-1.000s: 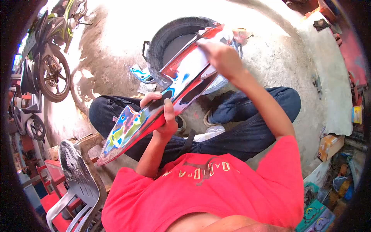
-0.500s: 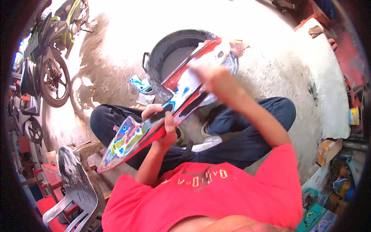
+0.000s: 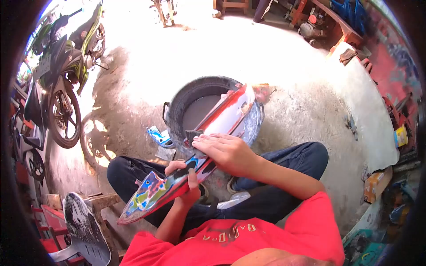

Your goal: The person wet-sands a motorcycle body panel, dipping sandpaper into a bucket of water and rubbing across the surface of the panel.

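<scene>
A long, pointed motorcycle fairing panel (image 3: 153, 191), with patches of red, white, blue, green and black, slants across my lap, its far end over a black tub (image 3: 176, 111) of greyish water. My left hand (image 3: 185, 181) grips the panel near its middle, thumb on top and fingers around the edge. My right hand (image 3: 228, 153) lies with its fingers together on the panel, pressing a piece of dark sandpaper (image 3: 191, 134) that sticks out past the fingertips. Beside the tub lie a small blue-and-white panel piece (image 3: 159, 136) and a grey flat piece (image 3: 165, 154).
At the left stands a motorcycle (image 3: 64, 106). A worn plastic chair (image 3: 86, 228) is at the lower left. On the right, a large pale panel (image 3: 368, 111) borders the concrete floor, with a cardboard box (image 3: 377, 184) near its lower end. An air compressor (image 3: 310, 31) stands at the upper right.
My right hand has moved down along the panel toward my left hand, and the sandpaper now shows. The view has tilted up; my left hand keeps its grip.
</scene>
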The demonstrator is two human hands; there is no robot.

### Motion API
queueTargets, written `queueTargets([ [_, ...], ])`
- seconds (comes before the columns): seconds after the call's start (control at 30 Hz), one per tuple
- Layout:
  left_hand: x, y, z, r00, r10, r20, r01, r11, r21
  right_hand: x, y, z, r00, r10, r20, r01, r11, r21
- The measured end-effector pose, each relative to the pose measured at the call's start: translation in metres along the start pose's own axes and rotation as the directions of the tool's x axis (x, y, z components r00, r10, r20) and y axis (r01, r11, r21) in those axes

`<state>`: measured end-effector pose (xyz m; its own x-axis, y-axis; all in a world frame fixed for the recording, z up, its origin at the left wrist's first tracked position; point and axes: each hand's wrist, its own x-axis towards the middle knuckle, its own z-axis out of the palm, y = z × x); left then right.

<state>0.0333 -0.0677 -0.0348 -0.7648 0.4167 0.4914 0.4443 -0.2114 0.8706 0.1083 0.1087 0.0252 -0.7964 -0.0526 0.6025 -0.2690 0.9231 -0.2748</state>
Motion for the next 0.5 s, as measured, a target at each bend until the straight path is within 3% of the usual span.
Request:
queueTargets([
  [0.03, 0.0, 0.005, 0.0, 0.999, -0.031, 0.009, 0.031, 0.999, -0.033, -0.004, 0.013, 0.004, 0.998, 0.059, -0.021, -0.058, 0.997, 0.045],
  [0.17, -0.005, 0.0, -0.005, 0.999, -0.03, 0.034, 0.03, 0.999, 0.013, -0.018, 0.075, 0.006, 0.922, 0.382, 0.065, -0.365, 0.913, -0.184],
  [0.2, -0.005, -0.003, -0.005, 0.998, -0.047, 0.028, 0.048, 0.999, -0.005, -0.014, 0.065, 0.003, 0.952, 0.301, 0.054, -0.29, 0.944, -0.157],
  [0.23, -0.005, -0.011, -0.006, 0.998, 0.034, 0.049, -0.034, 0.999, -0.005, -0.01, 0.044, 0.005, 0.975, 0.216, 0.048, -0.209, 0.969, -0.131],
  [0.33, -0.007, -0.013, -0.006, 1.0, -0.01, 0.029, 0.011, 0.999, -0.043, 0.003, -0.008, 0.0, 0.999, -0.016, -0.028, 0.016, 1.0, 0.009],
  [0.37, -0.005, -0.012, -0.007, 0.999, 0.008, 0.044, -0.007, 1.0, -0.017, 0.002, -0.004, -0.001, 1.0, 0.015, -0.02, -0.014, 0.999, 0.041],
  [0.47, -0.006, -0.011, -0.009, 0.998, 0.008, 0.06, -0.012, 0.998, 0.064, -0.006, 0.048, 0.002, 0.91, 0.387, 0.148, -0.364, 0.917, -0.162],
  [0.5, -0.008, -0.01, -0.008, 0.999, -0.005, 0.042, 0.003, 0.999, 0.045, -0.009, 0.051, 0.003, 0.909, 0.386, 0.157, -0.358, 0.916, -0.178],
])
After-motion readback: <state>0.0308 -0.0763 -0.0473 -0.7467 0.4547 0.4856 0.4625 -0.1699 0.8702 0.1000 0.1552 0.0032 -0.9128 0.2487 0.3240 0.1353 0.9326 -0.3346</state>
